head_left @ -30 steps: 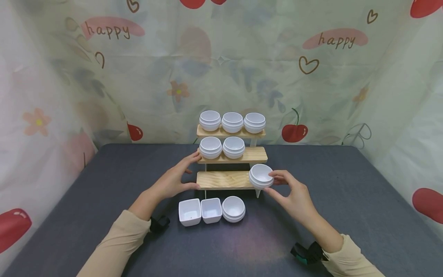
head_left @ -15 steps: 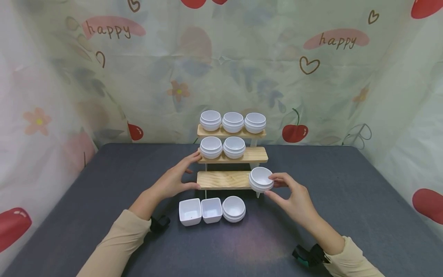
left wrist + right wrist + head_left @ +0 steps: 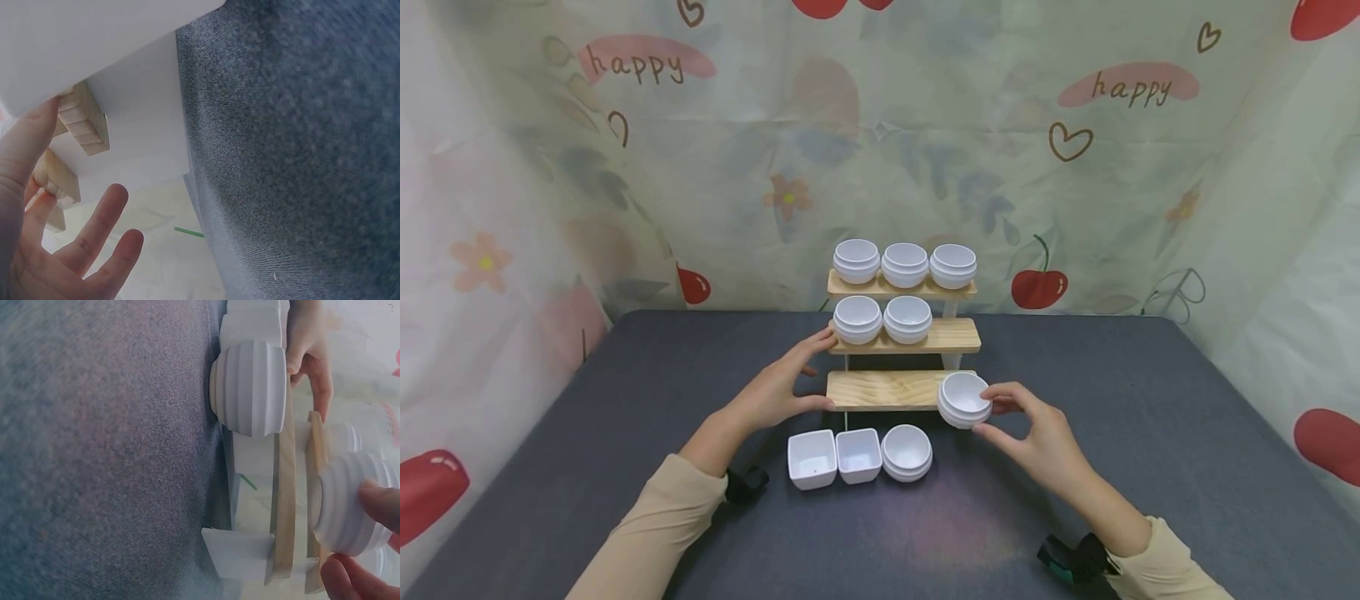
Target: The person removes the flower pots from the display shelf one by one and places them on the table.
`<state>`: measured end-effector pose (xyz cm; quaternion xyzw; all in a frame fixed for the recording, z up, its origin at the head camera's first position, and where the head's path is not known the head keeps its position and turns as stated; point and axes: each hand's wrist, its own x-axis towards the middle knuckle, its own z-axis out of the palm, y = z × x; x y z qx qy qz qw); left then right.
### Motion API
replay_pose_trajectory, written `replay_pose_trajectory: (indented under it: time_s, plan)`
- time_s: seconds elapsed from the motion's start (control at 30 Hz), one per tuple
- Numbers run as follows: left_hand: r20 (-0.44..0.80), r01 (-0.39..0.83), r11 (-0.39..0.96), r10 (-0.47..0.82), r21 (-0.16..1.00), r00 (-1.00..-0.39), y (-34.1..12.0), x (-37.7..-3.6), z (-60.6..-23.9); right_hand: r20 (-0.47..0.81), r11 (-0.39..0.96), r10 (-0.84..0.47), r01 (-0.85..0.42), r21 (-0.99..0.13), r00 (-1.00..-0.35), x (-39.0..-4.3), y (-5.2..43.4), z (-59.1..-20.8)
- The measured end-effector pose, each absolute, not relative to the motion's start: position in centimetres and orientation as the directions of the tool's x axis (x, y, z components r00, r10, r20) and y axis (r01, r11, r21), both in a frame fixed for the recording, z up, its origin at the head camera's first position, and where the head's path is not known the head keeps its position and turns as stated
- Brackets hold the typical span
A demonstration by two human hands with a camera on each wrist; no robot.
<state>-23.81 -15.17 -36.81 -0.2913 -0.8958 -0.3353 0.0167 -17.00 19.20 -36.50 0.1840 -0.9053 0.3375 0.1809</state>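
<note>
Fingers of the right hand (image 3: 1037, 433) pinch a round bowl (image 3: 965, 399); left hand (image 3: 775, 387) fingers lie straight against the wooden shelf (image 3: 887, 388).

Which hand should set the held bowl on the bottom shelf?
Right. The right hand already pinches the round bowl at the bottom shelf's right end. The left hand rests on the stand's left side, likely steadying it.
</note>
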Motion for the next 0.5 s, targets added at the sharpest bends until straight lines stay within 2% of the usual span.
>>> replay_pose_trajectory:
  time_s: [0.5]
  plan:
    - [0.22, 0.525, 0.609, 0.506, 0.594, -0.834, -15.15, -23.91, -36.9, 0.401, 0.707, -0.249, -0.448, -0.547, -0.882, -16.85, 19.71, -37.18]
